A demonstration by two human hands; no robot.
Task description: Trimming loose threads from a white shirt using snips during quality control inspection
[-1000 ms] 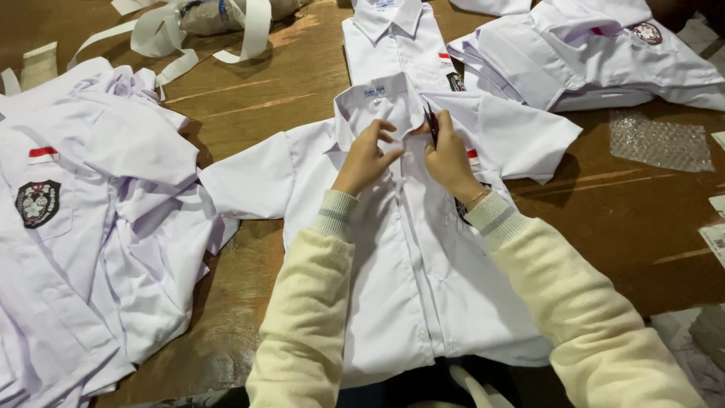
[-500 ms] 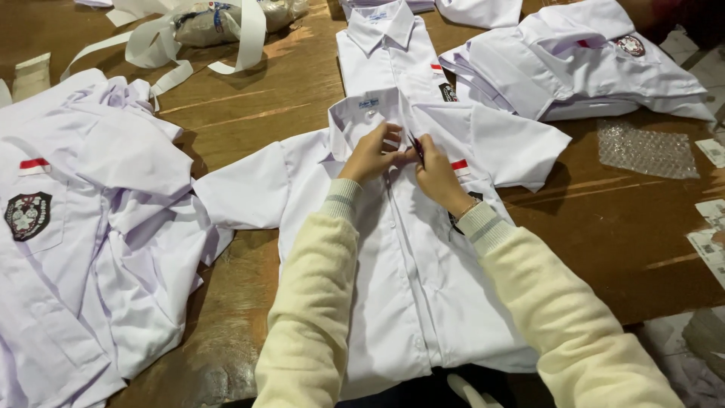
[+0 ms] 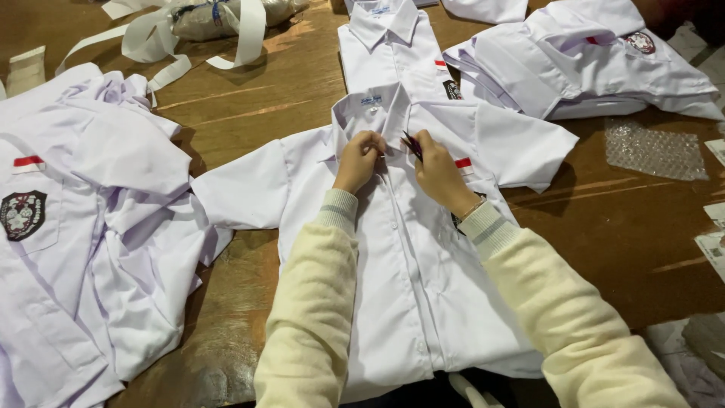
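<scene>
A white short-sleeved shirt (image 3: 423,279) lies face up and spread flat on the wooden table (image 3: 272,83), collar away from me. My left hand (image 3: 358,160) pinches the shirt's front placket just below the collar. My right hand (image 3: 439,174) grips the other side of the placket and also holds a small dark tool (image 3: 411,145) between its fingers, tip pointing up toward the collar. Both hands are close together at the top button area. Cream sweater sleeves cover both my arms.
A heap of white shirts (image 3: 83,227) with a dark crest and a red-and-white patch lies at the left. More shirts (image 3: 596,60) are stacked at the back right, one folded shirt (image 3: 393,45) behind. White strips (image 3: 242,30) sit at the back left, a bubble-wrap piece (image 3: 653,147) at right.
Both hands have shifted slightly along the placket near the collar, staying together. The view has moved a little; the shirt lies as before.
</scene>
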